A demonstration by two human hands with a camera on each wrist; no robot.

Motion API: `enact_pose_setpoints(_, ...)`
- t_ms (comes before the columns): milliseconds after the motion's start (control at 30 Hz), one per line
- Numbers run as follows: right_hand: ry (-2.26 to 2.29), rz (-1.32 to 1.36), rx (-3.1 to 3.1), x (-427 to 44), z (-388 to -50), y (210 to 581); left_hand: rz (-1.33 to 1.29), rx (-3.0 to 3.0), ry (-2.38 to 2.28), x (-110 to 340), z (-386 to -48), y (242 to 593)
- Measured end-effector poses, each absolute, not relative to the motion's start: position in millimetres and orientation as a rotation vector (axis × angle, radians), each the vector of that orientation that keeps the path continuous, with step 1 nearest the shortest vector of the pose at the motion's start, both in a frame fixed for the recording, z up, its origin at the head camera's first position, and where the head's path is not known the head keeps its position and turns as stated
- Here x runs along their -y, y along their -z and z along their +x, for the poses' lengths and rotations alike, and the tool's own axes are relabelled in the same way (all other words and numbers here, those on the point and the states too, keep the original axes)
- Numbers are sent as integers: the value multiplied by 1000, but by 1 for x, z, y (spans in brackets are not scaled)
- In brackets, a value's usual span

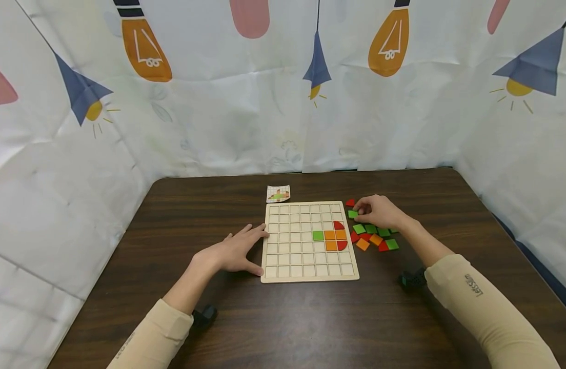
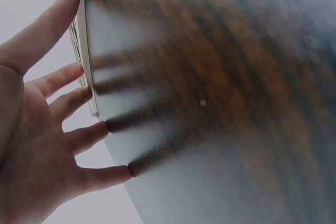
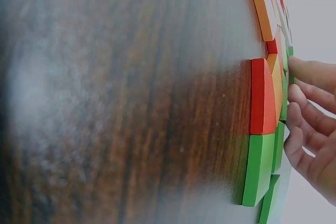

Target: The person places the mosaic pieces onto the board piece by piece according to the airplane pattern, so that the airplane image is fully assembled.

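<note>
A pale wooden grid board (image 1: 289,261) lies on the table, with one green square tile (image 1: 318,235), several orange square tiles (image 1: 331,246) and two red rounded tiles (image 1: 342,245) set in its right half. Spread out with straight fingers, my left hand (image 1: 234,249) touches the board's left edge with thumb and fingertips; the left wrist view shows this hand (image 2: 50,135) palm on. Beyond the board's right edge, my right hand (image 1: 380,211) pinches a green square tile (image 1: 352,214) among the loose pieces. Its fingers (image 3: 310,93) partly cover that tile in the right wrist view.
Loose green, red and orange tiles (image 1: 363,244) lie scattered right of the board, some touching or overlapping. A small picture card (image 1: 278,194) with a coloured grid design lies behind the board. Patterned white fabric (image 1: 237,123) hangs behind the dark wooden table (image 1: 301,323).
</note>
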State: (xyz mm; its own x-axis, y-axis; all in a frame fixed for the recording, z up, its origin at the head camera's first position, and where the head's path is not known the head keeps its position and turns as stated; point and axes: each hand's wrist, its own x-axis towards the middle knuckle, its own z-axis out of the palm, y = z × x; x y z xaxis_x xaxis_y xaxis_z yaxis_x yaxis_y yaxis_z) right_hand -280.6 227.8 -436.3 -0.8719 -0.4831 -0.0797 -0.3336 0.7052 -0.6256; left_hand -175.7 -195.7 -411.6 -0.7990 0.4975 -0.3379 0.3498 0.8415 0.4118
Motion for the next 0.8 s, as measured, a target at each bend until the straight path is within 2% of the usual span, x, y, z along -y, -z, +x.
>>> enact_pose_setpoints(800,931,-655,-2722,-229,-274,428,612,-2575,-475,195,-177,410)
